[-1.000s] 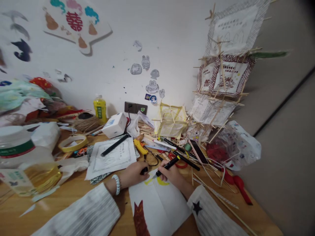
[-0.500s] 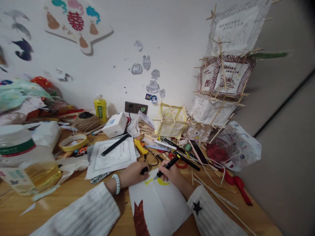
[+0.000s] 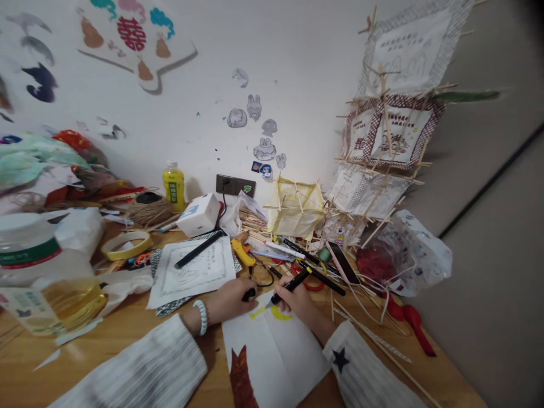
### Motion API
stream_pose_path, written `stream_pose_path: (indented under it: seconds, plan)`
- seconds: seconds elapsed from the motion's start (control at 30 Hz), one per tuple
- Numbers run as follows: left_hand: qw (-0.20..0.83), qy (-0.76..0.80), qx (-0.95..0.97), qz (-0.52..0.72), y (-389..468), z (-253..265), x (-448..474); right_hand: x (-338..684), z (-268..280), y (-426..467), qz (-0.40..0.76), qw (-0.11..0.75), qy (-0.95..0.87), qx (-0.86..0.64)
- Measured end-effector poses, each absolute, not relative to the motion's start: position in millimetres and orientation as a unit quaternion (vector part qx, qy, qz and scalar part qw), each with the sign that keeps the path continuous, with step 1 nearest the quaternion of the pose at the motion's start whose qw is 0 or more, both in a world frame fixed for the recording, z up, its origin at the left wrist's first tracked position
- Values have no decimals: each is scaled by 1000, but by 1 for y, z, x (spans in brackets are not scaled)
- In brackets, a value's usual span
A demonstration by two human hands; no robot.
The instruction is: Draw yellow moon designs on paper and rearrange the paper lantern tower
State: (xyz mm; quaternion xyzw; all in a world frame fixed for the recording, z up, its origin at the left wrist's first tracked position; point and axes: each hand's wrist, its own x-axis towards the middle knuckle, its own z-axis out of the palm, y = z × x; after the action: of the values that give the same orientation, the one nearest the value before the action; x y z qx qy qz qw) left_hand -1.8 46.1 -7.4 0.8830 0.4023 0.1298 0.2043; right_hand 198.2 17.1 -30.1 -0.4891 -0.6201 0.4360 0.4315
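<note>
A white sheet of paper [image 3: 276, 354] lies on the wooden table, with yellow marks near its top edge and a dark red ribbon-like shape [image 3: 241, 377] at its lower left. Slanted in the grip of my right hand [image 3: 294, 297] is a black marker with a yellow band [image 3: 293, 284]; its tip meets the paper beside the yellow marks. My left hand [image 3: 233, 296] rests at the sheet's upper left corner, fingers curled around a small black marker cap [image 3: 249, 294].
Left of the sheet are drawn papers [image 3: 191, 272] with a black pen [image 3: 199, 250] across them, a tape roll [image 3: 126, 245] and a large jar [image 3: 42, 277]. Behind lie pens, a yellow glue gun [image 3: 243, 253], a phone [image 3: 342, 262] and a stick-and-paper frame [image 3: 295, 208]. Thin sticks lie at right.
Both hands and the marker stay almost in place. The view has shifted very slightly.
</note>
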Motion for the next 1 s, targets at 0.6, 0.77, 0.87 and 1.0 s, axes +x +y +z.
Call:
stream_pose_path:
  seconds: [0.6,0.77,0.87,1.0]
  plan:
    - [200,394,887,135,46,-9,-3,198,-29,14,415,437,-623,-498]
    - [206,396,884,138,45,-9,-3,196,-27,14,419,443,-619,-495]
    - [209,400,882,140,45,-8,-2,194,-23,14,432,436,-615,-495]
    - [213,403,879,142,44,-7,-2,193,-21,15,432,441,-608,-499]
